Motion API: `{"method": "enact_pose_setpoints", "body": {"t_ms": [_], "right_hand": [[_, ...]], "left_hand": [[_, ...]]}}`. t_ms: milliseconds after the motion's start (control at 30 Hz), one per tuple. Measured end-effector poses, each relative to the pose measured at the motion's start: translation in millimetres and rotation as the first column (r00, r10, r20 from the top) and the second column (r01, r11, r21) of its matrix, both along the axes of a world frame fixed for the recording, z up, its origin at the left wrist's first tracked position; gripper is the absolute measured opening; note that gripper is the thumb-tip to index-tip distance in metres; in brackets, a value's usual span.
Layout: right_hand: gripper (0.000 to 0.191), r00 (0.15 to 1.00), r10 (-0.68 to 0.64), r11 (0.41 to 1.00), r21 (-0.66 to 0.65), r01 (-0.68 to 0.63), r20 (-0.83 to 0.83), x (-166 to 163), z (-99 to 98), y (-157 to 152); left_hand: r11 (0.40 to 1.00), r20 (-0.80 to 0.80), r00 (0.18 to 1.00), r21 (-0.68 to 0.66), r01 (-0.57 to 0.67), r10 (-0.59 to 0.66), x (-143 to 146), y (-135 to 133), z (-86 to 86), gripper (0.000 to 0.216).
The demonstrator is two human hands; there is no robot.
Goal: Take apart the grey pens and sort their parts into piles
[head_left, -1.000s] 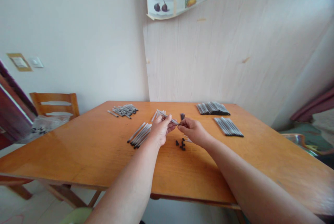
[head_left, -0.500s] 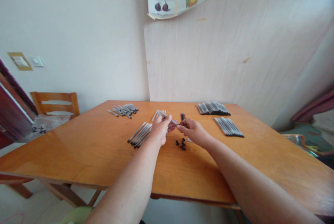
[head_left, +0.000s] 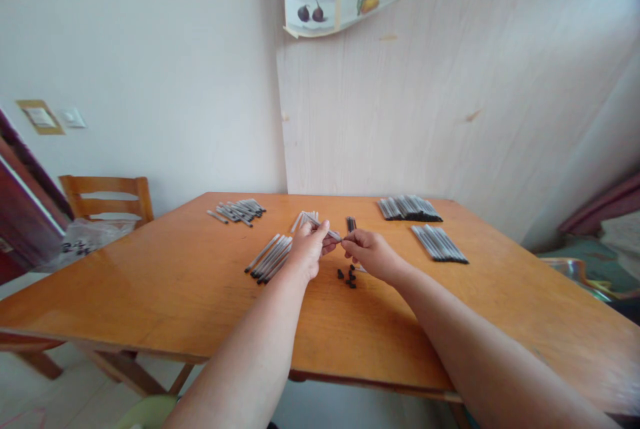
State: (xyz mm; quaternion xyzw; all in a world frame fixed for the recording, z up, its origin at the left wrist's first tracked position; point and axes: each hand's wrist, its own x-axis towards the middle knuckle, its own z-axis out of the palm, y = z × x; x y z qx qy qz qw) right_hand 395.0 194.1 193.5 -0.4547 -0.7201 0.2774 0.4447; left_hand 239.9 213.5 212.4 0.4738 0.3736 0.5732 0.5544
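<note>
My left hand (head_left: 310,248) is closed around a pale, slim pen barrel (head_left: 333,235), which slants down to the right above the middle of the table. At the barrel's right end, my right hand (head_left: 370,250) pinches something small that its fingers hide. Below the hands lie several small black pen caps (head_left: 351,278), with a pale piece partly covered by my right hand. Just beyond my right hand are some thin dark sticks (head_left: 351,222). Several pale barrels (head_left: 297,221) lie behind my left hand. Beside my left wrist is a row of black-ended pens (head_left: 269,259).
The wooden table (head_left: 200,296) carries a loose pile of pens (head_left: 240,210) at the back left. Two neat rows of pens, a far row (head_left: 409,208) and a nearer row (head_left: 440,244), lie on the right. A chair (head_left: 105,194) with a plastic bag (head_left: 93,239) stands left.
My right hand has shifted very slightly to the right, and a little of the barrel's end now shows between the hands. The left hand stays almost still.
</note>
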Motion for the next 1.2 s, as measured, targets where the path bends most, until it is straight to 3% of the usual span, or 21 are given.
{"method": "enact_pose_setpoints", "body": {"t_ms": [100,267,467,600,833,1000,1200], "right_hand": [[0.021,0.995,-0.092,0.992,0.091,0.088,0.039,0,0.9,0],[0.028,1.0,-0.009,1.0,-0.023,0.01,0.025,1,-0.9,1],[0.017,0.993,-0.103,0.989,0.11,0.097,0.051,1,0.4,1],[0.016,0.992,-0.093,0.992,0.093,0.085,0.083,3,2.7,0],[0.012,0.968,-0.062,0.993,0.11,0.036,0.242,10,0.3,3],[0.012,0.903,-0.043,0.994,0.105,-0.003,0.427,14,0.9,0],[0.01,0.866,-0.061,0.995,0.101,0.013,0.496,12,-2.0,4]], "left_hand": [[1.0,0.0,1.0,0.005,0.008,-0.008,0,1,-1.5,0.032],[1.0,0.005,1.0,-0.01,0.003,-0.003,-1,2,-2.0,0.035],[1.0,-0.002,1.0,-0.013,-0.025,0.025,0,0,0.2,0.034],[0.998,0.007,0.999,-0.017,-0.054,0.054,-1,1,0.2,0.033],[0.988,0.037,0.988,-0.04,-0.149,0.15,-5,4,-0.6,0.028],[0.984,0.028,0.985,-0.041,-0.171,0.172,-6,4,0.8,0.025],[0.984,0.02,0.985,-0.054,-0.17,0.171,-4,2,2.8,0.025]]}}
